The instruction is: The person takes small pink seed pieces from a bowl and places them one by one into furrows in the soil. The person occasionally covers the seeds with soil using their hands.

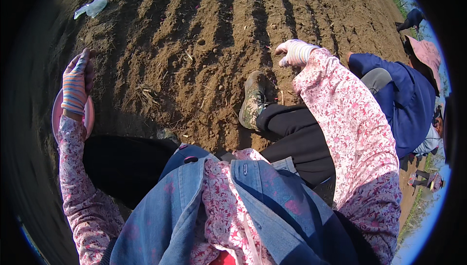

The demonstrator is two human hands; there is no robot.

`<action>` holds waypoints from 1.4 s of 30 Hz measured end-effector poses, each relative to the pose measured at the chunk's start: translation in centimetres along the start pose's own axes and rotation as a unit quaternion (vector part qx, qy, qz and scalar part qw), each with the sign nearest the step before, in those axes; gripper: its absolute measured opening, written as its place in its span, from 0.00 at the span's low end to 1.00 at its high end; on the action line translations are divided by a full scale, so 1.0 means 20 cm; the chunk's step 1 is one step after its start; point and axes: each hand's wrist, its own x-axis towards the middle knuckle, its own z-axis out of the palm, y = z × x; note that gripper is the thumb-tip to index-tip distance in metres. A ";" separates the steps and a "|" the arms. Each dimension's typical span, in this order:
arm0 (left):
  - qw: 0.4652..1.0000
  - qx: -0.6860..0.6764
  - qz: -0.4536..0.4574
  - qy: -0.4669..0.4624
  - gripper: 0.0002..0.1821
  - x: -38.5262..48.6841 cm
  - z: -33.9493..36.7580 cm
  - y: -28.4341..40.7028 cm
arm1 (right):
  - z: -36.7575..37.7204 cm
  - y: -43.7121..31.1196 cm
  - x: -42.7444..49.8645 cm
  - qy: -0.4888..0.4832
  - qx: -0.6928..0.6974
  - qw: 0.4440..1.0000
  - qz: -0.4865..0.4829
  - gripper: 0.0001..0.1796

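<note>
My left hand [77, 79], in a striped fingerless glove, is raised at the left beside a pink bowl [57, 113]. Its fingers are bunched towards the tips, and whatever they may hold is hidden. Bright pink bits show inside the bowl, partly covered by my wrist. Over a furrow in the tilled soil [204, 64], my right hand [296, 53] wears a similar glove. Its thumb and fingers point left with a gap between them, and nothing shows in that gap. Small pink specks lie along the furrows near it.
My camouflage shoe [252, 99] rests on the loose soil below my right hand. A pale plastic bag [92, 8] lies at upper left. Close on my right, a person in dark blue [405, 97] crouches; other people appear farther along the right rim.
</note>
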 end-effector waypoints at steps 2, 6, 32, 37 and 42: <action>0.999 -0.003 -0.017 0.035 0.13 -0.01 -0.04 -0.03 | -0.18 0.20 -0.07 0.060 -0.032 0.996 0.050 0.36; 0.993 -0.034 -0.052 0.105 0.11 -0.03 -0.12 -0.06 | -0.04 0.30 0.06 0.136 -0.032 0.988 0.069 0.35; 0.975 0.093 -0.128 0.154 0.14 0.02 -0.15 -0.15 | 0.64 0.71 0.74 0.201 0.221 0.924 0.237 0.39; 0.977 0.086 -0.107 0.165 0.14 0.00 -0.13 -0.13 | 0.86 0.62 0.67 0.175 0.240 0.950 0.095 0.40; 0.977 0.067 -0.106 0.172 0.16 -0.02 -0.13 -0.11 | 1.02 0.47 0.49 0.148 0.190 0.968 0.066 0.37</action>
